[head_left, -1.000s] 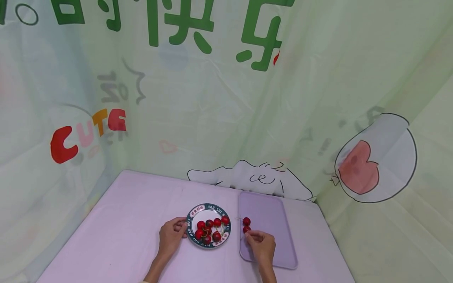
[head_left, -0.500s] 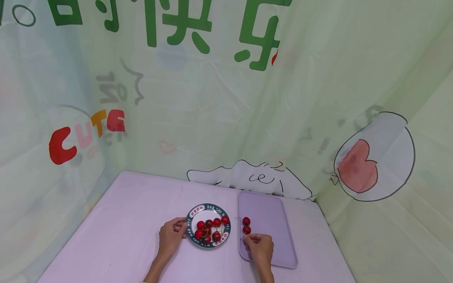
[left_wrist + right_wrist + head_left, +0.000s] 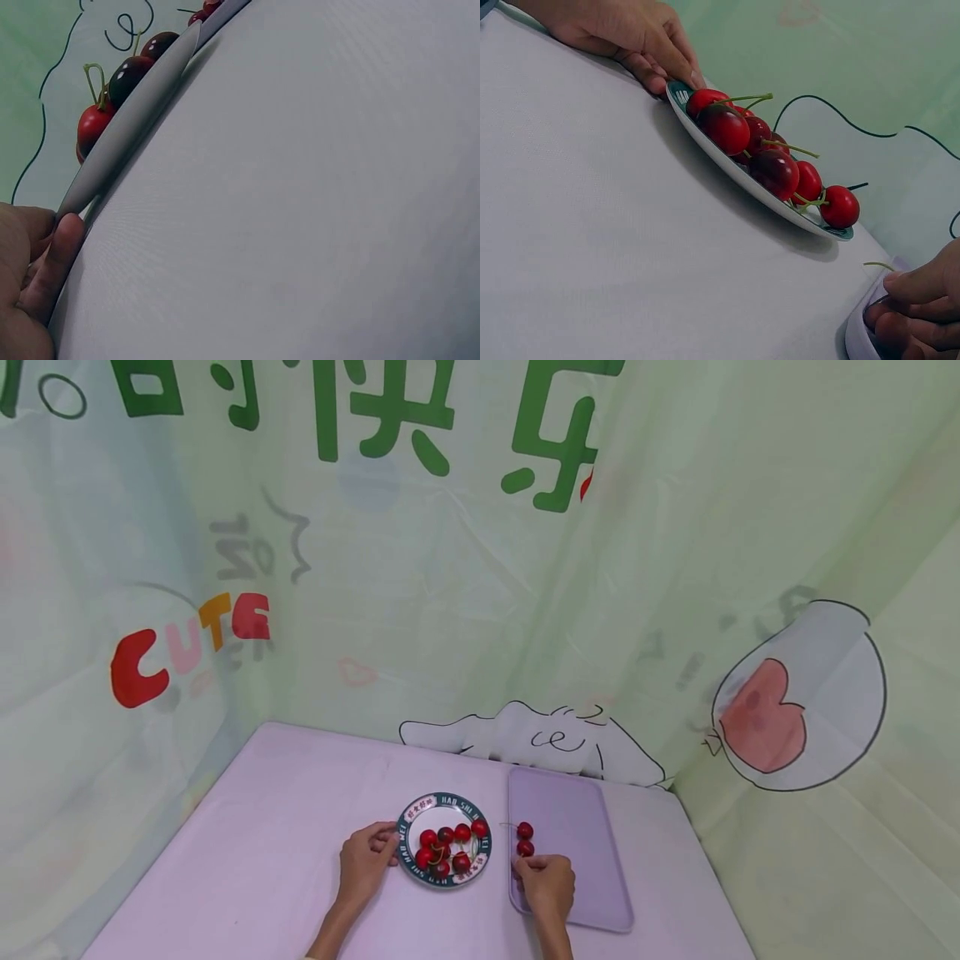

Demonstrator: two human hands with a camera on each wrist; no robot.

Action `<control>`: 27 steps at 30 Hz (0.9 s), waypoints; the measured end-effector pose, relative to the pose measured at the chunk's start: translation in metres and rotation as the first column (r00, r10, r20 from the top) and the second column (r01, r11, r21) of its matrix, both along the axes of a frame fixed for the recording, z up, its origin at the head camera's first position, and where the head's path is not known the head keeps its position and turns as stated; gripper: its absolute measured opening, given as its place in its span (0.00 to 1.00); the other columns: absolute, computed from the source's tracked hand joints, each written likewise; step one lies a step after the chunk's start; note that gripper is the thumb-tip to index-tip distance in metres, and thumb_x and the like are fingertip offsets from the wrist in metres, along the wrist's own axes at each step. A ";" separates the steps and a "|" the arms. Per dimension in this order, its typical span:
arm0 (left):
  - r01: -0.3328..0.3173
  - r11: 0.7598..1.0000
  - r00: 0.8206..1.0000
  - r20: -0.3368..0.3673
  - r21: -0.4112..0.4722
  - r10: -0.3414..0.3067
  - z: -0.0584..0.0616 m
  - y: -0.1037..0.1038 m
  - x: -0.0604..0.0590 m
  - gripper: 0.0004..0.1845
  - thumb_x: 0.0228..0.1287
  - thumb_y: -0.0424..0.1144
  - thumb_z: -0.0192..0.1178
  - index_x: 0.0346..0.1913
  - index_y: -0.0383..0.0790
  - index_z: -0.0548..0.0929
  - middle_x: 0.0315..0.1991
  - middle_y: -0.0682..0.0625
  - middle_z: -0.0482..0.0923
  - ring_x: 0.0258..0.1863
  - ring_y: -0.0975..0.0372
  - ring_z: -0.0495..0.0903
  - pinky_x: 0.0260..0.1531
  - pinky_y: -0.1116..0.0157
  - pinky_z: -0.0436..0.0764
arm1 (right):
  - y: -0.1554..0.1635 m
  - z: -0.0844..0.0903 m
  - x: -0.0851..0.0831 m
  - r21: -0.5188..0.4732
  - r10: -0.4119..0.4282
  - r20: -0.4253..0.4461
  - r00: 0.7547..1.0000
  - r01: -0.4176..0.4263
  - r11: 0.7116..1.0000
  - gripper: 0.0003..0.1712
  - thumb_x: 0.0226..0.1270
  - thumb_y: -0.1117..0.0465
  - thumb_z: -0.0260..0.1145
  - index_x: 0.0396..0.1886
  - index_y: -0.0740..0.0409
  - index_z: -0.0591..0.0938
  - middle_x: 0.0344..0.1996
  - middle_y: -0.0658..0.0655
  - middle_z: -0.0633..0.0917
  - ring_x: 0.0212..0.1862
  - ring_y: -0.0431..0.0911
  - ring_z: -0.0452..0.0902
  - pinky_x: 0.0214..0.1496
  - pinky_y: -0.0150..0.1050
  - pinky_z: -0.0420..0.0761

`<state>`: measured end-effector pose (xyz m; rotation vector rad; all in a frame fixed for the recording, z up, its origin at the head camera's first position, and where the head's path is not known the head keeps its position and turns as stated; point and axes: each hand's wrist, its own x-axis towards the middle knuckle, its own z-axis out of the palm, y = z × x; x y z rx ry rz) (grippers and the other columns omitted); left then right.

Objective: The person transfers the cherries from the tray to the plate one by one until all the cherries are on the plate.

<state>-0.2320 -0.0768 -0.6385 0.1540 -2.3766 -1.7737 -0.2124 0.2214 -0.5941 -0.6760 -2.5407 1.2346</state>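
Note:
On the table stands a round plate [image 3: 406, 860] with a dark green patterned rim, bearing several red cherries [image 3: 461, 862] with green stems. My left hand [image 3: 365, 864] pinches its left rim between thumb and fingers, as the left wrist view also shows. To the right, my right hand [image 3: 548, 885] is over the near-left part of a lilac tray [image 3: 577, 814], thumb and fingers curled together. A thin dark stem shows at its fingertips in the right wrist view; the cherry there is mostly hidden by the hand. Just beyond the fingers, two cherries [image 3: 525, 832] lie along the tray's left edge.
A pale cloth covers the table [image 3: 285, 793]. Behind and beside it hang printed curtains [image 3: 450, 610], which meet the table's back edge. A narrow strip of tabletop separates plate and tray.
My right hand has drawn slightly nearer and left along the tray's edge, uncovering the second cherry in the row. The left hand and plate keep their places.

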 end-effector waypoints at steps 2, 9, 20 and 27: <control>0.000 1.000 1.000 0.001 0.000 0.000 -0.001 0.000 0.000 0.15 0.78 0.36 0.68 0.61 0.37 0.89 0.39 0.47 0.89 0.25 0.67 0.86 0.33 0.77 0.86 | 0.000 -0.002 -0.001 0.004 -0.005 0.002 1.000 0.005 1.000 0.11 0.63 0.59 0.83 0.31 0.64 0.94 0.17 0.51 0.89 0.19 0.41 0.83 0.28 0.38 0.74; 0.001 1.000 1.000 -0.008 0.003 -0.001 0.000 -0.001 -0.001 0.15 0.77 0.35 0.68 0.61 0.36 0.89 0.39 0.47 0.90 0.25 0.67 0.86 0.32 0.76 0.87 | -0.003 0.005 0.004 -0.006 0.002 -0.020 1.000 -0.002 1.000 0.11 0.63 0.60 0.82 0.31 0.65 0.93 0.18 0.52 0.89 0.20 0.40 0.82 0.29 0.37 0.75; 0.000 1.000 1.000 0.004 0.011 0.000 0.002 0.000 0.000 0.15 0.78 0.35 0.68 0.61 0.36 0.89 0.40 0.46 0.90 0.25 0.66 0.86 0.33 0.77 0.87 | -0.009 0.021 0.013 0.058 -0.012 -0.041 0.999 0.014 0.998 0.10 0.64 0.62 0.80 0.33 0.67 0.93 0.19 0.54 0.89 0.23 0.42 0.80 0.28 0.39 0.71; 0.000 1.000 1.000 0.005 0.002 0.000 0.003 0.000 0.000 0.15 0.78 0.35 0.68 0.62 0.37 0.89 0.40 0.46 0.90 0.26 0.67 0.86 0.33 0.77 0.86 | -0.008 0.022 0.014 0.045 -0.023 -0.049 0.999 0.025 0.999 0.07 0.67 0.65 0.78 0.35 0.67 0.93 0.21 0.55 0.89 0.23 0.43 0.81 0.29 0.38 0.72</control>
